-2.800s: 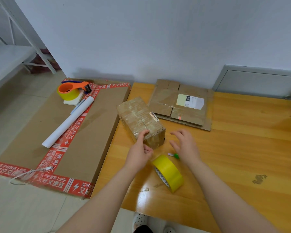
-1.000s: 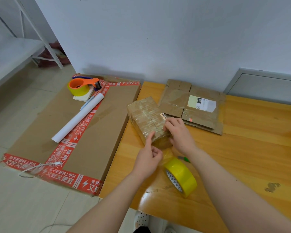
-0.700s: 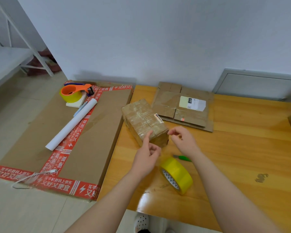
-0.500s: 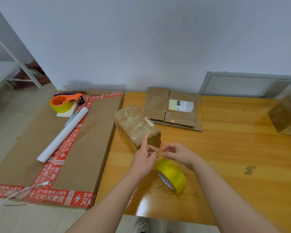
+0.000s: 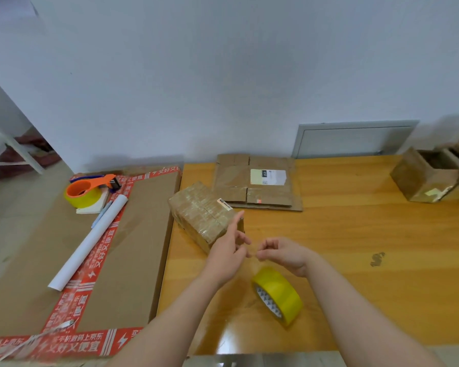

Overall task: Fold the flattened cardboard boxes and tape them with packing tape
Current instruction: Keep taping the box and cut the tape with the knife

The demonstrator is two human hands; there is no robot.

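A small brown box [image 5: 202,213] wrapped in clear tape lies on the wooden table [image 5: 355,234], at its left edge. Behind it lies a stack of flattened cardboard boxes [image 5: 255,186] with a white label. A yellow roll of packing tape [image 5: 278,292] stands on edge near the front. My left hand [image 5: 227,254] hovers just in front of the taped box, index finger straight, thumb meeting the other fingers. My right hand [image 5: 286,254] faces it with curled fingers. Their fingertips nearly meet above the roll and seem to pinch a faint clear strip of tape.
A large flat carton [image 5: 133,247] with red printed tape lies left of the table. On it lie an orange tape dispenser [image 5: 88,189] and a white paper roll [image 5: 90,239]. Folded boxes [image 5: 424,176] stand at the table's far right. A grey panel [image 5: 350,139] sits in the wall.
My right hand has come off the taped box and drawn back to meet my left hand's fingertips above the yellow roll. The camera view has lifted and swung right.
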